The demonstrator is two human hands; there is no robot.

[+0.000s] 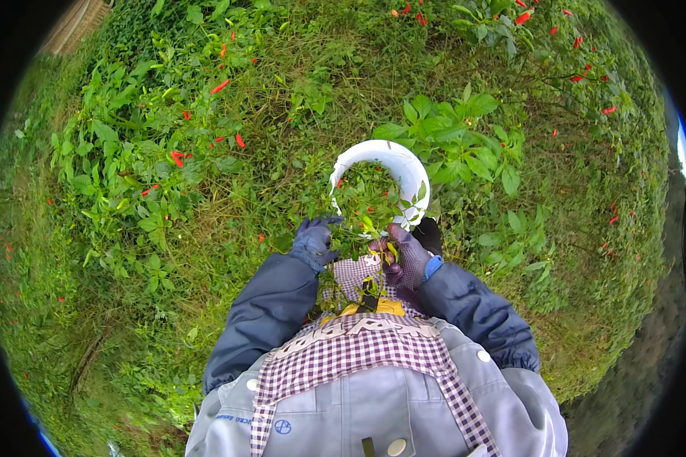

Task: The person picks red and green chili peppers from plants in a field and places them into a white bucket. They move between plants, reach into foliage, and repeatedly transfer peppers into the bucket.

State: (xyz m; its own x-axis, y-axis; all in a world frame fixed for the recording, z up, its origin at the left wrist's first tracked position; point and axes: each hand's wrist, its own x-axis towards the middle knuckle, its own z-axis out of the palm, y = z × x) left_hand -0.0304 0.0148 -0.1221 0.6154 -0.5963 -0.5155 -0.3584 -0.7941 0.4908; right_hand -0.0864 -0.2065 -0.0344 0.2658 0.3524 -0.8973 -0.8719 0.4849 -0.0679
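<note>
My left hand [314,243], in a dark blue-grey glove, is beside a leafy chili pepper branch [357,231]. Its thumb and fingers are spread apart, with nothing visible between them. In a purple dotted glove, my right hand [406,257] has its fingers curled around part of the branch, where a yellow-green chili pepper [392,249] shows at the fingertips. Just beyond both hands stands a white bucket [414,177] with a ragged left rim. Leaves and a few red bits show inside its opening; branches partly hide its near side.
Chili plants with red fruit [177,159] grow at the left, and more red chilies [523,18] hang at the upper right. A broad-leaved plant [457,134] stands right of the bucket. Grass and weeds cover the ground. A brown woven-looking object [80,25] lies at the upper left.
</note>
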